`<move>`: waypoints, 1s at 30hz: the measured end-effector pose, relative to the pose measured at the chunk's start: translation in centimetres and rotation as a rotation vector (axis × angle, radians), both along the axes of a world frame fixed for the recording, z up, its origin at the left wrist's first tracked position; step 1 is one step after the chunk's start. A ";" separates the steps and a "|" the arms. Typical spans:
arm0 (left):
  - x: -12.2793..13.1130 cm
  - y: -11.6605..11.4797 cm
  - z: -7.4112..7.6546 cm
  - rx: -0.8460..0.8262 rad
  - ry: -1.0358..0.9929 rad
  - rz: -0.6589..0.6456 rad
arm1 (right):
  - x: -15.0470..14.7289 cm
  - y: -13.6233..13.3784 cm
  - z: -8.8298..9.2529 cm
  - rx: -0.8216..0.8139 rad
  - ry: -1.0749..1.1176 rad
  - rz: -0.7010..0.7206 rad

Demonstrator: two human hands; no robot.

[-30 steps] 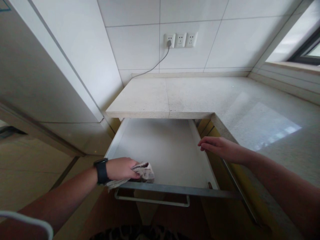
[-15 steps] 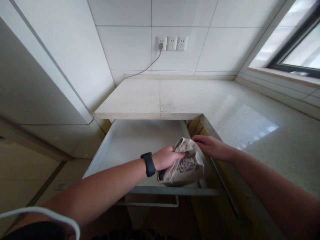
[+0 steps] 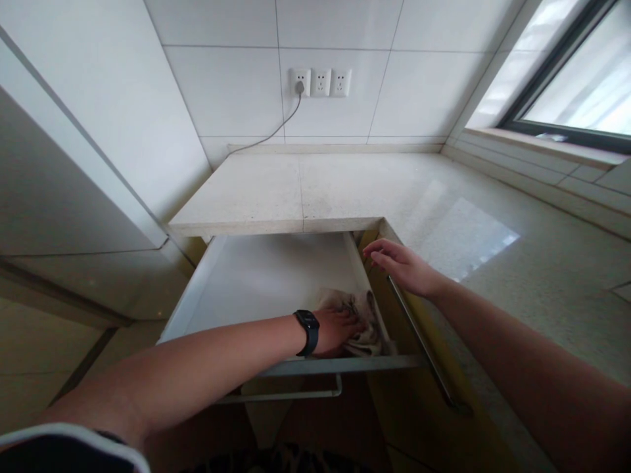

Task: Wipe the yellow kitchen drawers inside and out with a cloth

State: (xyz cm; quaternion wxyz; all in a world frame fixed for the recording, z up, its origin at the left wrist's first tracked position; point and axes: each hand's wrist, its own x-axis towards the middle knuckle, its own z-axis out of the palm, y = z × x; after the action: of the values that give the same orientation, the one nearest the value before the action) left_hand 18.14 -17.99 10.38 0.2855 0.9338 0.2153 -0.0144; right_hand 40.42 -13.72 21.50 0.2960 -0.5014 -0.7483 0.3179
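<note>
A crumpled beige cloth [image 3: 367, 328] with dark markings lies in the front right corner of the pulled-out white drawer [image 3: 266, 263]. My left hand [image 3: 338, 330], with a black watch on its wrist, rests flat on the cloth, fingers spread. Above the drawer's right side, my right hand [image 3: 401, 263] hovers with loosely bent fingers and nothing in them. It is near the counter edge and the upper end of a long metal handle [image 3: 424, 338].
An L-shaped pale countertop [image 3: 345, 184] runs behind and to the right of the drawer. Wall sockets [image 3: 320, 83] hold one plug with a grey cord. Tall white cabinets [image 3: 89, 131] stand at left, and a window [image 3: 582, 79] is at upper right.
My left hand has lowered the cloth into the drawer's front right corner and opened flat over it. My right hand has moved away from the cloth, up and slightly left.
</note>
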 end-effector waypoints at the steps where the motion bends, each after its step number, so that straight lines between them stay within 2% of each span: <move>1: 0.2 -0.2 -1.3 0.115 0.065 -0.046 | -0.1 -0.1 0.0 0.006 -0.031 0.026; 4: 0.3 0.6 -3.5 0.317 0.163 -0.125 | -0.3 -0.3 -0.1 0.041 -0.117 0.094; 7: 0.2 2.7 -3.8 0.350 0.170 -0.120 | -0.3 -0.3 0.0 0.071 -0.196 0.124; 10: 0.2 5.5 -3.7 0.364 0.152 -0.021 | -0.3 -0.3 0.1 0.068 -0.239 0.150; 14: 0.2 8.4 -2.6 0.329 0.193 0.172 | -0.2 -0.2 -0.2 0.011 -0.313 0.192; 17: -0.7 8.7 0.1 0.207 0.222 0.151 | 0.0 -0.2 -0.7 -0.049 -0.412 0.223; 20: -3.2 6.3 3.5 0.126 0.138 0.071 | 0.2 -0.1 -1.1 -0.062 -0.455 0.275; 24: -9.3 0.4 7.2 0.063 0.079 0.095 | 0.4 0.0 -1.4 -0.054 -0.480 0.276; 27: -14.5 -3.8 8.9 -0.093 0.094 0.127 | 0.1 -0.1 -1.6 -0.080 -0.511 0.280; 30: -19.1 -6.6 9.2 -0.066 0.133 0.294 | -1.0 -0.4 -2.3 -0.109 -0.541 0.302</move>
State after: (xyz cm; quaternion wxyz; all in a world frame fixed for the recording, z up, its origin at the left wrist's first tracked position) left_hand -1.00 -24.63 19.63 0.3002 0.8794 0.3672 -0.0415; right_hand 39.38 -14.14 19.22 0.0081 -0.4660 -0.8478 0.2531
